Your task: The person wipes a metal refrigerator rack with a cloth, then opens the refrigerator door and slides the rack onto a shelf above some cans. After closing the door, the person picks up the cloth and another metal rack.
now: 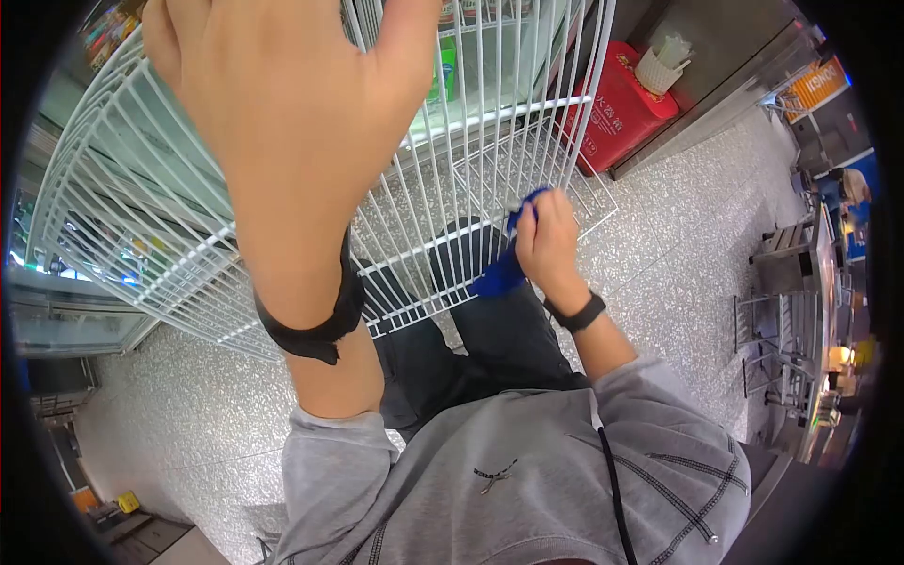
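Observation:
A large white wire rack (414, 247) stands tilted in front of my dark-trousered legs. My left hand (282, 85) is closed on its upper part, back of the hand toward me; the fingertips are cut off by the top of the view. Bunched in my right hand (549, 240) is a blue cloth (501, 275), pressed against the rack's lower right part. The fingers of that hand are curled around the cloth. Both wrists carry black bands.
A red box (617, 113) with a white woven holder (657, 72) on it stands at upper right. Glass panels and packaged goods show behind the rack. Another wire piece (600, 209) lies on the speckled floor. Tables, stools and a person are at far right.

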`<act>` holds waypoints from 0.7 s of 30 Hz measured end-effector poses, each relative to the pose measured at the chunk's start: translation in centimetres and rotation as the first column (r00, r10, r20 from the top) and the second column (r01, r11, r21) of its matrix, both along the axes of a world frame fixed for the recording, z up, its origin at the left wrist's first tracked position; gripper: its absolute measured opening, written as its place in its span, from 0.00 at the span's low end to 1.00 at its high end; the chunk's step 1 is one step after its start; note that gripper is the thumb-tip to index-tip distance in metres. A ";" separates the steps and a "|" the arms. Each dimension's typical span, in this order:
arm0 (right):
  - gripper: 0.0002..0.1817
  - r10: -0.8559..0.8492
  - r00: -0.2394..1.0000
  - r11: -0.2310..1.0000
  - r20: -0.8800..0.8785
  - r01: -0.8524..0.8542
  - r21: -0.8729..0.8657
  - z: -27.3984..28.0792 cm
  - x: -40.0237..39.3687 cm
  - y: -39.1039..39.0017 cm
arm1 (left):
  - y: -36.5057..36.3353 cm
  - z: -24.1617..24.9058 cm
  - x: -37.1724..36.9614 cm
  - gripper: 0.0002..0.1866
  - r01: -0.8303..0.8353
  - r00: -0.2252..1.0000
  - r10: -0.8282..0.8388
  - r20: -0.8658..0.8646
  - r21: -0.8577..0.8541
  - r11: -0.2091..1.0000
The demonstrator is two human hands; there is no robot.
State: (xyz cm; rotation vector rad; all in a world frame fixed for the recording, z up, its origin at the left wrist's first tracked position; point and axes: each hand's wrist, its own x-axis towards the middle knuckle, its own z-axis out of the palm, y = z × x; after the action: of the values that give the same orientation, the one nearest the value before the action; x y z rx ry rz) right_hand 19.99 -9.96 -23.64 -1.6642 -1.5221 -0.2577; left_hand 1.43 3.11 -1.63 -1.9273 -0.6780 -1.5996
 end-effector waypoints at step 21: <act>0.06 0.030 0.975 0.994 -0.220 -0.051 -0.092 -2.8 -0.1 -2.4 | -1.1 0.5 -1.2 0.19 -0.111 0.992 0.106 -0.063 -0.083 0.990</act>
State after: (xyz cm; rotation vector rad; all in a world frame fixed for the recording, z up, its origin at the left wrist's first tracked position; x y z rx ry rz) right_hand 19.86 -12.31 -26.45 -1.6748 -1.4191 0.0222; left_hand 0.23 1.98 -1.10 -1.9552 -0.8256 -1.4642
